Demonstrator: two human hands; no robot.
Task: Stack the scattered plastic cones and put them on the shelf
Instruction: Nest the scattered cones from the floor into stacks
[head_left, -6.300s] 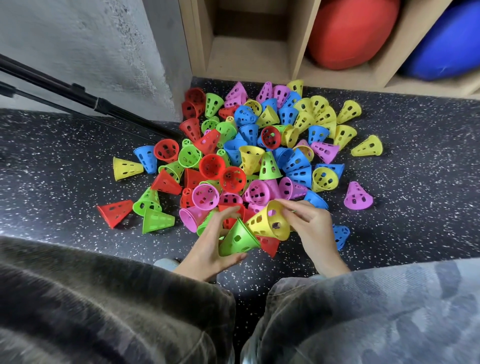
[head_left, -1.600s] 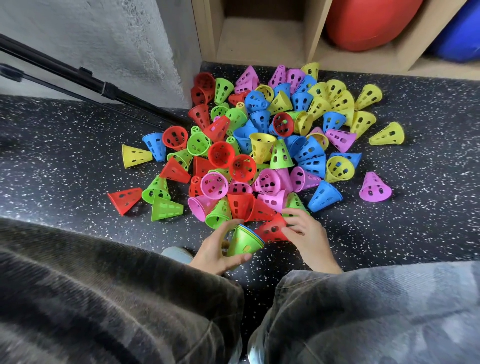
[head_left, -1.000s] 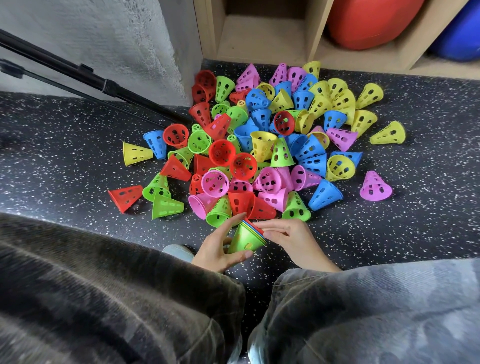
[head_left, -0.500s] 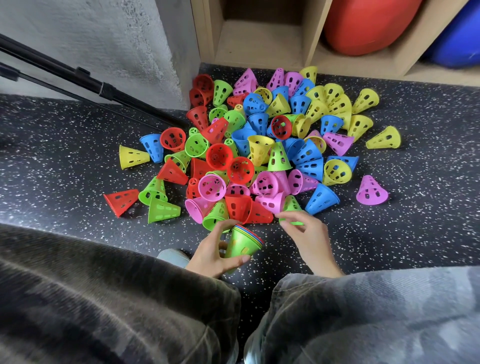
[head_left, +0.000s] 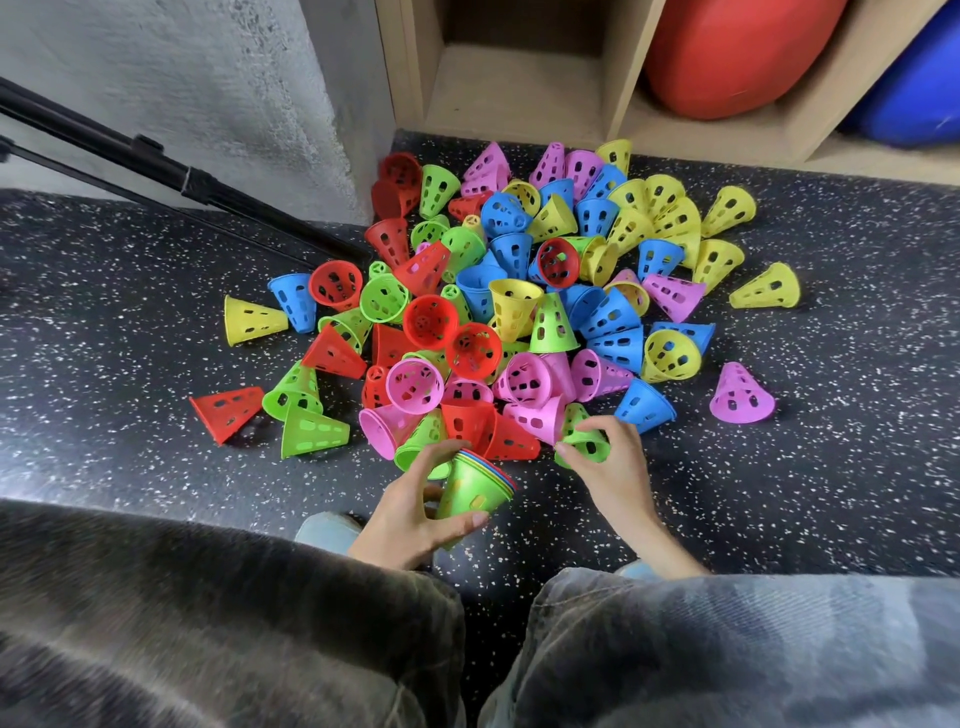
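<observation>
Pinching green cone (head_left: 586, 439) by rim, right hand (head_left: 609, 466) fingers curling; left hand (head_left: 410, 512) cupping nested stack (head_left: 475, 491). Probably handling light, stiff, slippery; gripping wide rim.

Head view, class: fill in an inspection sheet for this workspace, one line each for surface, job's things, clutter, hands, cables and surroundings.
Surface: dark speckled floor, with the cones lying on it.
Job's things: pile of loose cones in red, green, blue, yellow and pink, lying at all angles; a short nested stack, green outermost, with coloured rims showing at its wide end; an empty shelf compartment behind the pile.
Clutter: nothing seen beyond the cones.
Hands: left hand grips the stack; right hand pinches a green cone at the pile's near edge.
Cables: nothing seen.
Surroundings: grey wall; black tripod legs; red cushion and blue cushion in the next shelf compartments.
</observation>
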